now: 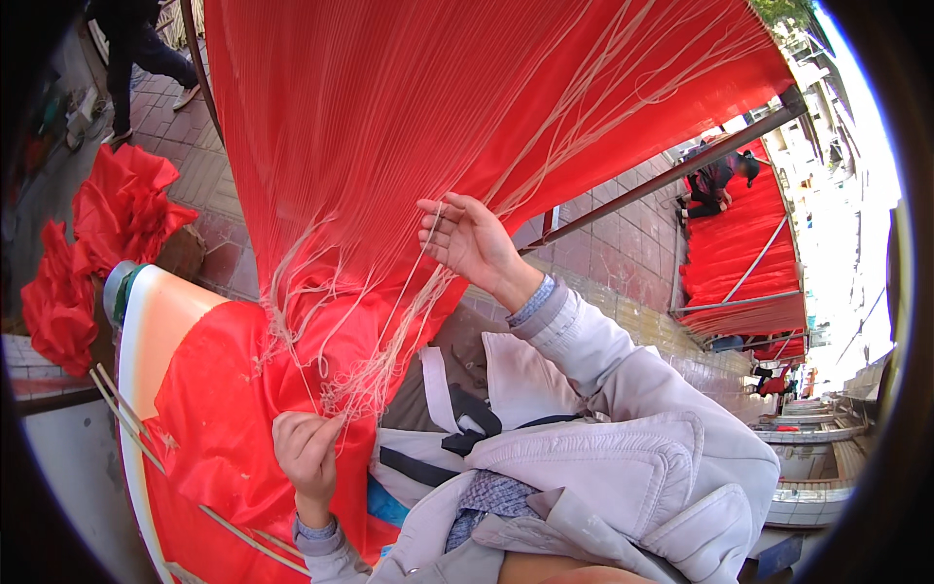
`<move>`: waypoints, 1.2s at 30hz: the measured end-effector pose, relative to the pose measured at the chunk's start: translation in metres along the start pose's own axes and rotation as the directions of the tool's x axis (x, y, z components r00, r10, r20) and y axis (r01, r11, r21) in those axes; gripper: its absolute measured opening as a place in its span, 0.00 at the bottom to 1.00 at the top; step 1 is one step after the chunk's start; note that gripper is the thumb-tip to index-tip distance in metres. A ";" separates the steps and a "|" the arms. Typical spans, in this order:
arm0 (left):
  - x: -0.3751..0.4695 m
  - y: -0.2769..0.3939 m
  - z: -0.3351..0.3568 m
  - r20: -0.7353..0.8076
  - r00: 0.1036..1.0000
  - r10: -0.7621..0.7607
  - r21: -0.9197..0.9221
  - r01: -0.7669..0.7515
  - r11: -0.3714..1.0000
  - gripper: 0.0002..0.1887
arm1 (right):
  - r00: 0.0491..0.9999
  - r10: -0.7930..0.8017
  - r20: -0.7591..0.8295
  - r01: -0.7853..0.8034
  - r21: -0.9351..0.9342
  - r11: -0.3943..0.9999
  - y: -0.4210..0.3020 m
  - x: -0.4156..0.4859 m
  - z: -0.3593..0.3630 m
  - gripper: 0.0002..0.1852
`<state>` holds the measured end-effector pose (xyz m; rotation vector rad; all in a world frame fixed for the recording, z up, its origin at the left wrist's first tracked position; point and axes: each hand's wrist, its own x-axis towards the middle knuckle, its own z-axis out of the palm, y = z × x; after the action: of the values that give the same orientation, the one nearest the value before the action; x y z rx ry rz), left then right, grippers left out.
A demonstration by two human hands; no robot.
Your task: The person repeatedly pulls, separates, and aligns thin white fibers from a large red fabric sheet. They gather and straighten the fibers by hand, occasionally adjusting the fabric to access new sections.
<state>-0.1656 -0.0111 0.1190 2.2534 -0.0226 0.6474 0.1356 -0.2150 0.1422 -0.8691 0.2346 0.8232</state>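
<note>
A large sheet of red cloth (350,87) stretches away in front of me, covered with close lines of pale threads. The threads gather toward me into a loose, tangled bunch (365,383) above more red cloth (219,379) heaped near my lap. My left hand (306,449) pinches thread ends at the lower edge of this tangle. Higher up and to the right, my right hand (471,241) is raised with its palm showing and its fingers lightly curled. One pale thread (408,288) runs straight from its fingertips down toward the tangle.
A metal bar (657,186) borders the sheet on the right. Crumpled red cloth (128,208) lies at left, near thin sticks (252,540). A person (146,58) stands at upper left; another person (715,179) bends over a red-covered frame (744,248) on the paved ground (606,219).
</note>
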 end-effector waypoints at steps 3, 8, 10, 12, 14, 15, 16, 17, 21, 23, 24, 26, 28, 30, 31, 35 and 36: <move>0.007 -0.005 -0.001 0.136 0.989 -0.051 0.000 0.051 0.999 0.12 | 0.985 -0.172 -0.025 0.167 -0.145 0.975 -0.007 -0.016 0.010 0.19; 0.065 -0.010 0.031 0.075 0.976 -0.205 -0.055 0.210 0.976 0.19 | 0.621 -0.425 0.658 0.777 -0.586 0.230 0.035 -0.098 0.019 0.11; 0.101 -0.009 0.046 0.158 0.983 -0.096 -0.157 0.121 0.980 0.18 | 0.351 -0.182 0.919 0.924 -0.371 -0.094 0.059 -0.113 0.022 0.08; 0.129 0.008 0.065 0.345 0.929 -0.132 -0.471 0.293 0.832 0.19 | 0.277 0.028 0.960 0.957 -0.273 -0.099 0.085 -0.126 0.023 0.06; 0.150 0.029 0.080 0.554 0.832 0.031 -0.704 0.448 0.552 0.27 | 0.246 0.127 0.961 0.968 -0.238 -0.080 0.108 -0.124 0.022 0.06; 0.154 0.042 0.084 0.610 0.788 0.080 -0.765 0.561 0.316 0.28 | 0.249 0.171 0.953 0.968 -0.240 -0.072 0.114 -0.121 0.019 0.06; 0.157 0.051 0.082 0.631 0.766 0.124 -0.769 0.598 0.224 0.27 | 0.258 0.189 0.947 0.966 -0.250 -0.070 0.118 -0.120 0.015 0.07; 0.157 0.059 0.078 0.651 0.740 0.168 -0.759 0.638 0.131 0.26 | 0.318 0.180 0.931 0.948 -0.310 -0.071 0.119 -0.121 0.011 0.07; 0.140 0.083 0.058 0.512 0.853 0.101 -0.833 0.464 0.303 0.12 | 0.578 0.206 0.790 0.816 -0.561 -0.139 0.101 -0.111 0.000 0.09; 0.130 0.083 0.052 0.564 0.814 0.137 -0.783 0.475 0.402 0.13 | 0.724 0.065 0.686 0.669 -0.722 0.176 0.079 -0.103 -0.007 0.09; 0.124 0.082 0.056 0.557 0.817 0.148 -0.753 0.422 0.506 0.13 | 0.680 -0.035 0.732 0.733 -0.679 0.045 0.067 -0.093 -0.011 0.09; 0.117 0.072 0.073 0.620 0.782 0.068 -0.674 0.486 0.557 0.13 | 0.735 -0.221 0.641 0.658 -0.753 0.002 0.047 -0.069 -0.018 0.09; 0.114 0.056 0.105 0.580 0.814 -0.001 -0.642 0.458 0.615 0.12 | 0.878 -0.323 0.352 0.455 -0.824 0.339 0.033 -0.045 -0.028 0.10; 0.109 0.035 0.137 0.534 0.843 -0.065 -0.589 0.427 0.686 0.12 | 0.938 -0.281 0.203 0.327 -0.788 0.522 0.021 -0.029 -0.043 0.11; 0.103 0.025 0.152 0.547 0.828 -0.120 -0.557 0.467 0.687 0.12 | 0.947 -0.256 0.195 0.300 -0.823 0.483 0.017 -0.024 -0.051 0.12; 0.085 -0.003 0.197 0.236 0.960 -0.151 -0.536 0.259 0.804 0.18 | 0.945 -0.296 0.137 0.208 -0.952 0.226 0.019 -0.013 -0.079 0.16; 0.081 -0.007 0.202 0.236 0.954 -0.183 -0.536 0.285 0.795 0.19 | 0.932 -0.337 0.133 0.242 -0.922 0.303 0.022 -0.005 -0.082 0.16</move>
<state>-0.0040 -0.1315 0.0359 1.6847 -0.0166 0.2554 0.1272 -0.2719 0.0790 -2.0012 -0.4047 0.5069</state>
